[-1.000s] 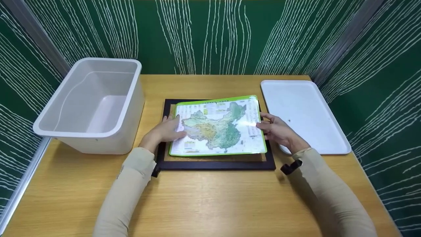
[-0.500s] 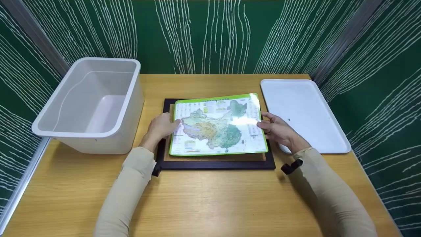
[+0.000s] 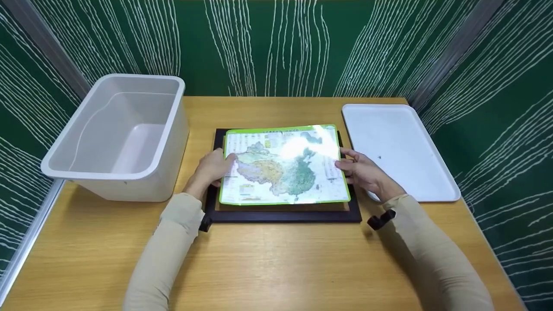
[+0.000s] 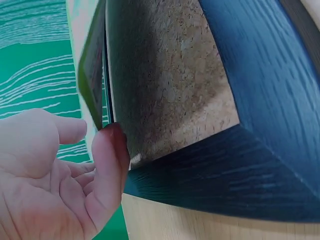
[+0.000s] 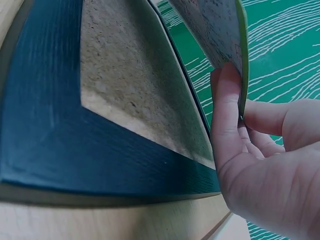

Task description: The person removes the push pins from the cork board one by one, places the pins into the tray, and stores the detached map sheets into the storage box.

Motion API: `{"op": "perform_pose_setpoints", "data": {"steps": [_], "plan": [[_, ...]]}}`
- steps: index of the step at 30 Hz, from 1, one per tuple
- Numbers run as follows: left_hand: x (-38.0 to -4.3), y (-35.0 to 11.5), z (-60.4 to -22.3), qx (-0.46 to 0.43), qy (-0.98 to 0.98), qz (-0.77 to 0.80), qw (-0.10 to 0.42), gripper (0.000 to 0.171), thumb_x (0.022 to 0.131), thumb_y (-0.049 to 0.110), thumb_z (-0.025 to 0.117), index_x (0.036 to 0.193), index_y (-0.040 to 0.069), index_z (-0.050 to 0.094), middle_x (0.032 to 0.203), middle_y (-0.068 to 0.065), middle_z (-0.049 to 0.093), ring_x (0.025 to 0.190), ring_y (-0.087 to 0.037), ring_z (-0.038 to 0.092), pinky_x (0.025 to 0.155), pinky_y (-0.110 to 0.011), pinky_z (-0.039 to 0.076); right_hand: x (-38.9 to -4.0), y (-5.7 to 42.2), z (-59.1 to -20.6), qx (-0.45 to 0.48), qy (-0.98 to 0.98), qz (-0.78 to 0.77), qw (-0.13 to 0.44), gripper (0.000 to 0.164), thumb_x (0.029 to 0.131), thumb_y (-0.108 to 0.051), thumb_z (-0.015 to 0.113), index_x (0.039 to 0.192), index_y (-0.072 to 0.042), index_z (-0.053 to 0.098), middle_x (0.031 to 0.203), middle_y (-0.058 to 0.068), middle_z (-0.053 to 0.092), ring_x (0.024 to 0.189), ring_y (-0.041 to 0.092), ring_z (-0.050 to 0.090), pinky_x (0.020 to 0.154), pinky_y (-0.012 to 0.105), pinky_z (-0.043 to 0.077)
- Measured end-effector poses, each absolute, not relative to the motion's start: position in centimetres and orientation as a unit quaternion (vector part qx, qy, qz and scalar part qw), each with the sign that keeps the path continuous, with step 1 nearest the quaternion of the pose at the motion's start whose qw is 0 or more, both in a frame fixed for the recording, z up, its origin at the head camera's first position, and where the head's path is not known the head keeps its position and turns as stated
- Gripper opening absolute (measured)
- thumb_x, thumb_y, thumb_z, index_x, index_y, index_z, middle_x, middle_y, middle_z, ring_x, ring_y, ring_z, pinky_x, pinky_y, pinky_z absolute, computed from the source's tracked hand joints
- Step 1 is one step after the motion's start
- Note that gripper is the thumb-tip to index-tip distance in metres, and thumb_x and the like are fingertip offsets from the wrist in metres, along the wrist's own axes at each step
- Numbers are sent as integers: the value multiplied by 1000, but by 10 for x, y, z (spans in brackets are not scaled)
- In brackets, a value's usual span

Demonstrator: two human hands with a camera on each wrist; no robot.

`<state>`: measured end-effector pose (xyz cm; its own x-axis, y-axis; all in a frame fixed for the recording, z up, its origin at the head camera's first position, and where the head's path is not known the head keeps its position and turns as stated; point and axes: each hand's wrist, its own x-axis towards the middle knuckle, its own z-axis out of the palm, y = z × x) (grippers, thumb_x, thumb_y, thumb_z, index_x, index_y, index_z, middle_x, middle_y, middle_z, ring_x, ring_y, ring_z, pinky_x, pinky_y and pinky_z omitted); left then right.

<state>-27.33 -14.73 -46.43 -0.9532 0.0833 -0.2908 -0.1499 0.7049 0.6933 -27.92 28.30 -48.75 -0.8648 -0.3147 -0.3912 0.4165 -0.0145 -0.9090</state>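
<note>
A green-bordered map sheet [image 3: 276,172], with glare on its upper right, is held a little above a dark frame [image 3: 285,217]. My left hand [image 3: 212,168] holds its left edge, thumb on top and fingers below. In the left wrist view a finger of the left hand [image 4: 60,170] supports the underside of the map [image 4: 90,75]. The right edge is pinched by my right hand [image 3: 365,172]. In the right wrist view, the right hand [image 5: 265,145] has the map [image 5: 225,35] between thumb and fingers. Cork backing [image 4: 175,75] shows inside the frame.
A deep white bin [image 3: 112,177] stands at the left of the wooden table [image 3: 276,268]. To the right lies a flat white tray [image 3: 402,151] with a small dark speck. Green walls with white streaks [image 3: 293,52] enclose the back and sides.
My left hand has drawn back from lying across the map's left side to holding its edge. The map has shifted slightly left and its top edge is more level. The right hand keeps its hold.
</note>
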Motion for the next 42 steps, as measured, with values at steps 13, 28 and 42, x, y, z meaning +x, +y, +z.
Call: {"op": "perform_pose_setpoints", "data": {"steps": [13,28,42], "plan": [[-271,-144,-460,-8,918,366,151,42,105,30,50,132,-3,50,97,-17,61,68,-22,64,44,-28,53,-275,276,-492,41,669,-690,272,73,99,-15,68,159,-16,28,125,11,67,101,25,72,75,38,60],[-273,-142,-448,-28,918,352,178,41,106,20,46,142,1,43,107,-17,59,82,-24,65,51,-28,55,-276,272,-483,42,651,-701,287,71,99,-13,68,159,-17,31,128,14,66,104,28,71,75,40,61],[-269,-144,-414,-14,932,332,144,42,106,18,46,143,-1,44,103,-18,61,76,-23,67,60,-36,59,-278,261,-472,15,630,-724,281,66,100,-12,66,157,-15,34,123,15,66,96,27,72,73,41,62]]}}
